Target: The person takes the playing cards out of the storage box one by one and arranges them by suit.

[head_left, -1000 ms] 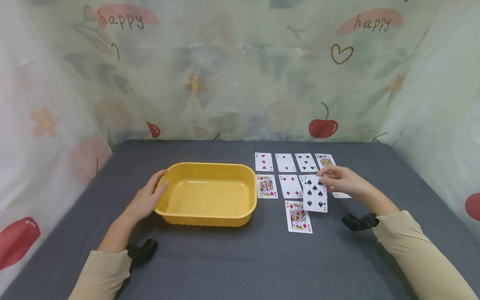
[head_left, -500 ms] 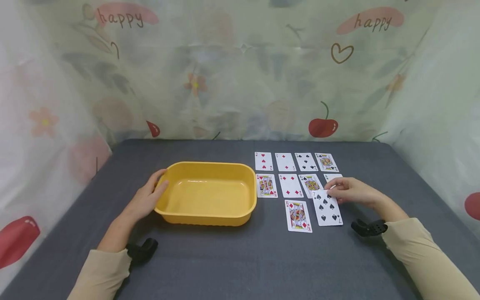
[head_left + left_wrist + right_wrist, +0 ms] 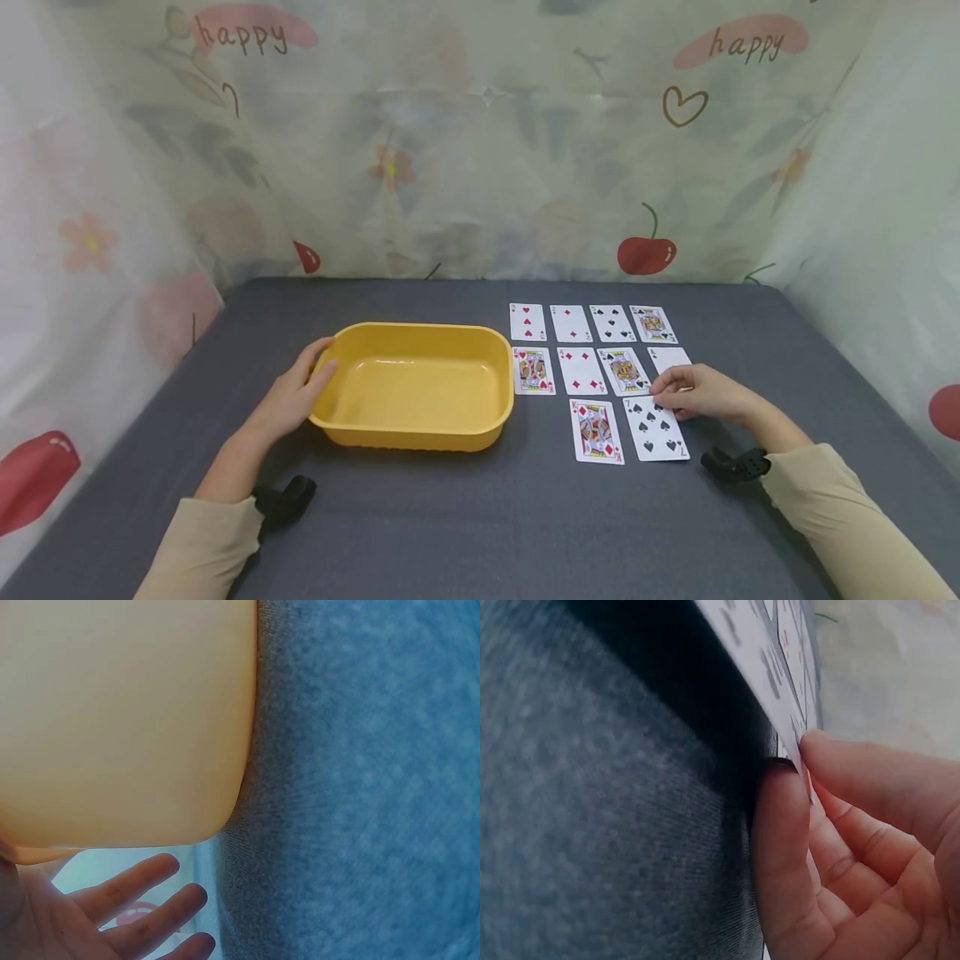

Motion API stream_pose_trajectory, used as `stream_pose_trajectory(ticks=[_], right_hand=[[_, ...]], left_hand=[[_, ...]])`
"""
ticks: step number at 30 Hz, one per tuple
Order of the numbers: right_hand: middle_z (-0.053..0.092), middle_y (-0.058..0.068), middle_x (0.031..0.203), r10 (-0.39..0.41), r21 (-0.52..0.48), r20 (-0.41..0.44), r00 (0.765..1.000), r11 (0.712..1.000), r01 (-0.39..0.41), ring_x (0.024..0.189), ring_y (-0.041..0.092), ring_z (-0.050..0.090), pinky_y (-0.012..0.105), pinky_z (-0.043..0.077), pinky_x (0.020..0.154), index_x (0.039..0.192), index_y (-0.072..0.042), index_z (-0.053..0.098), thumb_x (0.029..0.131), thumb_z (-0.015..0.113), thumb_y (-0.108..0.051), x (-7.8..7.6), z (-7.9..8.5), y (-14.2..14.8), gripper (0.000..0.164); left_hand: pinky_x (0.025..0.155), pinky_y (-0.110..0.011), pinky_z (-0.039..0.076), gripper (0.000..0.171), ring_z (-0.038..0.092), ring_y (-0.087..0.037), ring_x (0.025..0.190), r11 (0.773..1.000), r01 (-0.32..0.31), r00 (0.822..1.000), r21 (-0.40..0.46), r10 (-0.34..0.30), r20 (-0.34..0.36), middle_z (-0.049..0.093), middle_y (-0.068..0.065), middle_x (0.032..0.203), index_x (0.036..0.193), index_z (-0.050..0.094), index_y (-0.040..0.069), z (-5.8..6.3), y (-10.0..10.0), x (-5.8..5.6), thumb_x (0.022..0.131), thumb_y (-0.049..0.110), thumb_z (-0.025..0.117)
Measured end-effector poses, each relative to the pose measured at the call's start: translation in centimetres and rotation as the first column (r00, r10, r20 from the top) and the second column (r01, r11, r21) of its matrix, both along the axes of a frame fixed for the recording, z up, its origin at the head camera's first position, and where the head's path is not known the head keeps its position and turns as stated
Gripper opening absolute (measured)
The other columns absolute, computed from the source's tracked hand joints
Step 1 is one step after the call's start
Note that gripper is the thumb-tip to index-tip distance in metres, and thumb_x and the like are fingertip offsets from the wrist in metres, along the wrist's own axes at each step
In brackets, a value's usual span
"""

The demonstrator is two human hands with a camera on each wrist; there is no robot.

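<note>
My right hand [image 3: 701, 393] pinches the top edge of a seven of spades playing card [image 3: 654, 433] between thumb and index finger. In the right wrist view the pinched card [image 3: 761, 667] slants, its near edge off the cloth. A king of diamonds [image 3: 597, 433] lies just left of it. On the left, my left hand [image 3: 291, 396] grips the end rim of a yellow plastic basin [image 3: 412, 440], thumb over the inside. Several of its fingers [image 3: 161, 919] spread free outside the basin wall [image 3: 127, 727] in the left wrist view.
Two rows of face-up cards lie right of the basin, among them a three of hearts [image 3: 528, 322], a king of hearts [image 3: 534, 372] and a king of spades [image 3: 624, 372]. Dark grey cloth [image 3: 480, 517] covers the table. A patterned curtain [image 3: 480, 192] hangs behind.
My right hand has carried the seven of spades right and toward me, then lowered it beside the king of diamonds. The cards it covered now show. My left hand and the basin stay put.
</note>
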State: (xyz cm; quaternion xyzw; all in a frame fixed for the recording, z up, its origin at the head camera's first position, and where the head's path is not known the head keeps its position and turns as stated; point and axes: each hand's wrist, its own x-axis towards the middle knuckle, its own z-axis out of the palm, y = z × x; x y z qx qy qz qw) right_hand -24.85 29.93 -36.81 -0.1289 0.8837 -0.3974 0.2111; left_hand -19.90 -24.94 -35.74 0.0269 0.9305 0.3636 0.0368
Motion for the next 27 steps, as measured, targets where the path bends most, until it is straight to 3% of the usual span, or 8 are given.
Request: stream_pose_trajectory(ticks=[18,23,27], right_hand=[[0.060,0.005,0.084,-0.059,0.094,-0.121,0.991,0.993,0.071,0.071,0.006,0.054,0.026,0.052,0.063,0.103,0.004,0.059,0.083,0.068,-0.017,0.7,0.5,-0.5,0.030],[0.060,0.007,0.089,-0.061,0.114,-0.157,0.986,0.990,0.080,0.076,0.010,0.057,0.027,0.052,0.065,0.105,0.004,0.058,0.086,0.066,-0.018,0.8,1.6,-0.9,0.030],[0.061,0.011,0.093,-0.060,0.121,-0.233,0.971,0.989,0.090,0.079,0.015,0.060,0.027,0.053,0.068,0.107,0.003,0.058,0.089,0.062,-0.020,0.5,3.1,-1.6,0.029]], left_hand=[[0.098,-0.057,0.038,0.065,0.042,-0.045,0.125,1.000,0.007,1.000,-0.009,-0.007,0.002,0.032,-0.031,0.144,0.149,0.013,0.012,-0.1,0.1,0.0,0.099,0.050,0.028],[0.098,-0.056,0.038,0.066,0.043,-0.044,0.124,0.999,0.015,1.000,-0.028,-0.015,-0.005,0.035,-0.030,0.142,0.150,0.014,0.012,0.0,0.1,-0.1,0.098,0.051,0.029],[0.102,-0.057,0.034,0.067,0.038,-0.044,0.128,0.996,0.036,0.998,-0.080,-0.040,-0.042,0.034,-0.029,0.144,0.148,0.018,0.007,0.3,0.0,0.0,0.098,0.049,0.033]])
